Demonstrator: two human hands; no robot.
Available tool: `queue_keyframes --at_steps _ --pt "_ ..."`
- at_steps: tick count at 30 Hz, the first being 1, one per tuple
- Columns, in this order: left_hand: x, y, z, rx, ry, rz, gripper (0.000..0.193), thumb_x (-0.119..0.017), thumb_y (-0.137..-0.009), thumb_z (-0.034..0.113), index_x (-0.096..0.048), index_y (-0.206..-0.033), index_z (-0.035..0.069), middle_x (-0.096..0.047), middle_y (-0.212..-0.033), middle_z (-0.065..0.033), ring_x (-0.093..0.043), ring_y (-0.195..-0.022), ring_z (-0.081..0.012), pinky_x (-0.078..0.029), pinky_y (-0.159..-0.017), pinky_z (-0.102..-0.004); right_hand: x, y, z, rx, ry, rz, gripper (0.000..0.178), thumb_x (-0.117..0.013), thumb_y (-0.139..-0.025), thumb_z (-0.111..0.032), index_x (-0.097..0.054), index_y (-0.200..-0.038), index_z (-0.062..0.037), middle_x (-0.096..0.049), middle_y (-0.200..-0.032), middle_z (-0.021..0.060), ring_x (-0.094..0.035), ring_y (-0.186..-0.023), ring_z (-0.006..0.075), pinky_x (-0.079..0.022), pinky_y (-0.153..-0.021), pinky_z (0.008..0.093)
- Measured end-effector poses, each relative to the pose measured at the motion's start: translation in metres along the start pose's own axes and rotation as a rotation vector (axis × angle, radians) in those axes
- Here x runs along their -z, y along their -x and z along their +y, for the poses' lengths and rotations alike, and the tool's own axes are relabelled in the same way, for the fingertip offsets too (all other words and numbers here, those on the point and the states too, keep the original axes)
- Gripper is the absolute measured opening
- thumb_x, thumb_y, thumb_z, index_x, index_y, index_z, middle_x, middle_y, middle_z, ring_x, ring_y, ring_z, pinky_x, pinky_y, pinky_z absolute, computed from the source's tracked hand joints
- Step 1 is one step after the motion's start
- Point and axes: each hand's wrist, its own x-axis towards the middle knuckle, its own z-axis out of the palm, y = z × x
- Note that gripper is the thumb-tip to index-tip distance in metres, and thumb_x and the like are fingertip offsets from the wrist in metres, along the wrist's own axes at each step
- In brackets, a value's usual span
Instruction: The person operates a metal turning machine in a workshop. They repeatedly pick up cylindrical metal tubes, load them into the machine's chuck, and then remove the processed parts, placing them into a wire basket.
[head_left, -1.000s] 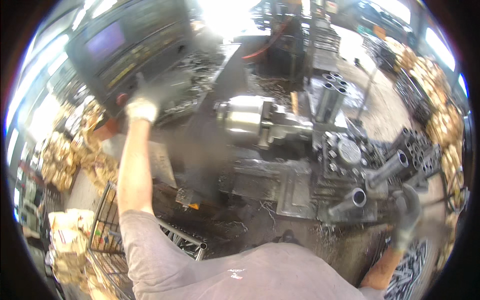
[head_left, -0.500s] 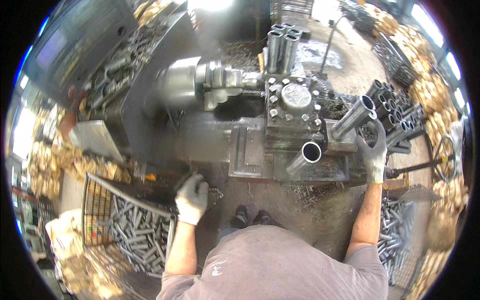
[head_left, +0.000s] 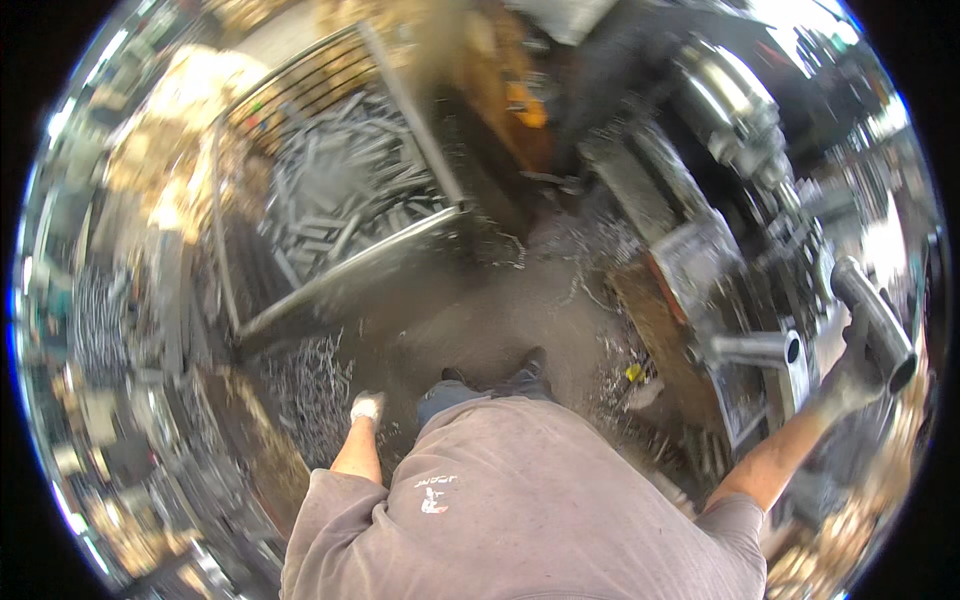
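My right hand point(head_left: 850, 378), in a light work glove, grips a shiny metal tube point(head_left: 878, 325) at the far right. The tube is tilted, with one open end toward me and the other pointing up and away. Just left of that hand, a second metal tube point(head_left: 752, 348) lies on the machine with its open end facing right. My left hand point(head_left: 367, 405), also gloved, hangs low at my left side, away from the machine. It is small and blurred, and its fingers cannot be made out.
A metal-framed basket point(head_left: 350, 271) full of short tube pieces stands ahead on the left. The lathe, with its round chuck point(head_left: 725, 90), runs along the right. Metal shavings point(head_left: 310, 385) litter the floor, and a wooden board point(head_left: 255, 430) lies at left.
The view has swung left, so the lathe is now at the right and the basket ahead. My right hand has closed on a tube and lifted it. My left hand has dropped to my side.
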Motion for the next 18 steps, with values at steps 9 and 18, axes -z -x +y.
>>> queue_keyframes --at_steps 9,18 --pt "-0.036 0.118 -0.077 0.085 0.613 0.21 0.047 -0.068 -0.092 0.043 -0.078 -0.118 0.005 -0.08 -0.112 -0.0186 -0.075 -0.108 -0.0321 -0.056 -0.094 -0.0427 -0.162 0.234 -0.352 0.254 -0.954 -1.042 0.054 -0.096 -0.08 -0.017 -0.071 -0.125 -0.0038 -0.074 -0.125 0.0107 -0.071 -0.114 0.0209 -0.056 -0.105 0.0383" --pt "-0.23 0.241 -0.268 0.993 1.653 0.653 0.047 -0.059 -0.098 0.035 -0.074 -0.118 -0.004 -0.078 -0.105 -0.0161 -0.07 -0.085 -0.0255 -0.054 -0.077 -0.0457 -0.13 0.513 -0.572 0.899 -1.011 -2.072 0.045 -0.092 -0.079 -0.019 -0.071 -0.117 -0.0062 -0.08 -0.107 0.0123 -0.078 -0.1 0.0228 -0.061 -0.09 0.0387"
